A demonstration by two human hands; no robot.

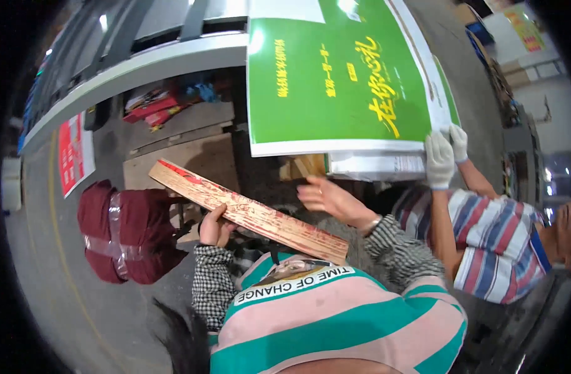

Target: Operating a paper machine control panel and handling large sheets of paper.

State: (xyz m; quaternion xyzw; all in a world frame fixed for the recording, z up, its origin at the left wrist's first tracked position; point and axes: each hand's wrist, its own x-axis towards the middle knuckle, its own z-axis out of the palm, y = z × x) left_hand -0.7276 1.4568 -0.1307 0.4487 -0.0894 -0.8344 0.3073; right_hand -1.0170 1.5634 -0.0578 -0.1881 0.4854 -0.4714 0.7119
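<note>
My left hand (214,227) is closed round the near side of a long tan plank-like bar (248,212), streaked and blotched with red. The bar lies slantwise in front of my body, its far end to the upper left. To its right, my right hand (333,198) is off the bar, fingers stretched out and nothing in them. It is nearest to a white stack (375,166) under the edge of a big green printed sheet (335,81).
At the right, a co-worker's white-gloved hands (439,159) touch the green sheet's edge. A dark red taped bundle (133,234) stands at the left. Red scraps (154,109) lie beneath a grey metal machine frame (129,65). A red-and-white printed sheet (75,149) is farther left.
</note>
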